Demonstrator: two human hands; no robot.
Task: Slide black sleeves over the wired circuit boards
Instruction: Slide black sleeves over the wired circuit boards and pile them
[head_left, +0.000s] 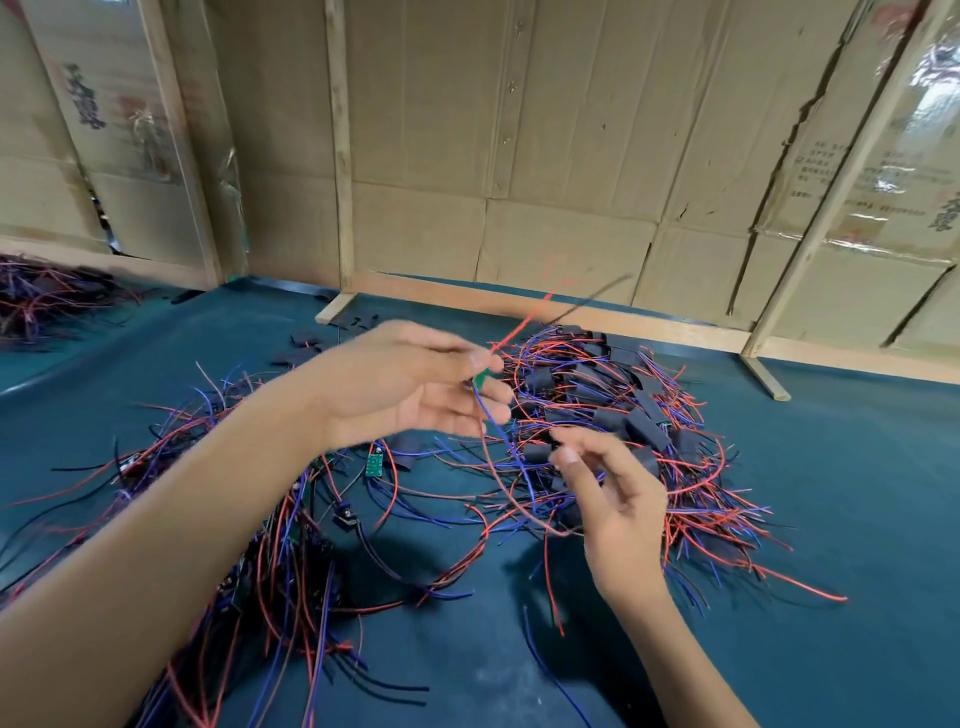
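Circuit boards with bare wires (291, 561) lie heaped at lower left on the teal table (831, 519). Right of centre, the right hand (618, 499) has loosely curled fingers; whether it pinches anything is unclear. Above it, the left hand (410, 384) pinches a green board (482, 378) by its edge, wires trailing. Behind them lies the sleeved pile (623, 405), then a cardboard wall (519, 130).

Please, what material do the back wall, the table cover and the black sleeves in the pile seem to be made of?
Wall: brown cardboard, matt, with creases and tears, fixed on pale wooden slats.
Table cover: dark teal, matt, perhaps felt or a rubber mat; the blur leaves it open.
Black sleeves: matt and flat, probably soft plastic tubing.
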